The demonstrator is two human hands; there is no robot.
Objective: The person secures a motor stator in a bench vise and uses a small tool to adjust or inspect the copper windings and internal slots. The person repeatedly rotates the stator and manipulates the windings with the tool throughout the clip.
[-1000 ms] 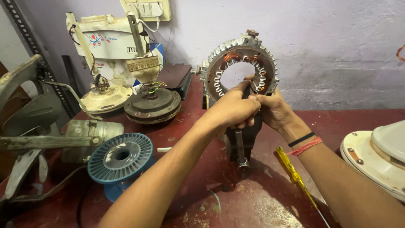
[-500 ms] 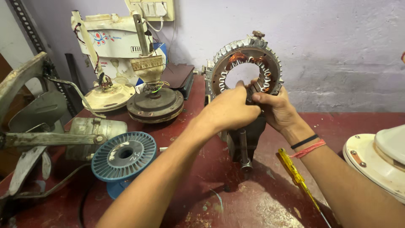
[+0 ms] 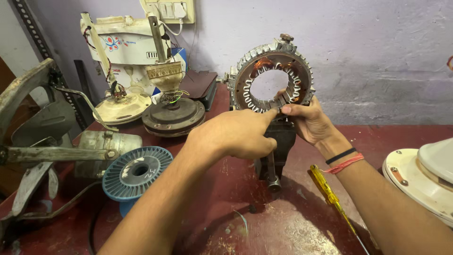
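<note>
My left hand reaches in from the lower left, fingers curled and forefinger stretched out, its tip pressed to the lower inner edge of the stator. My right hand comes in from the right and meets it there: thumb on the front of the ring's lower rim, the rest of the fingers tucked behind it, so this hand pinches the stator's bottom edge. The left hand does not clasp the ring; it only pokes at the slots with that one finger, just beside my right thumb.

The stator stands upright on edge, a toothed steel ring with copper windings showing in its upper slots, its open middle facing me. It sits clamped in the top of a dark vise on the red table, well back toward the grey wall. The vise handle hangs down in front, ending in a knob near the tabletop.

A yellow screwdriver lies on the table just under my right wrist, which wears a black band and a red thread. To the left of the vise lies a blue spool, flat on its side. Behind it stand a dark fan motor and a cream fan housing. A white housing sits at the right edge.
</note>
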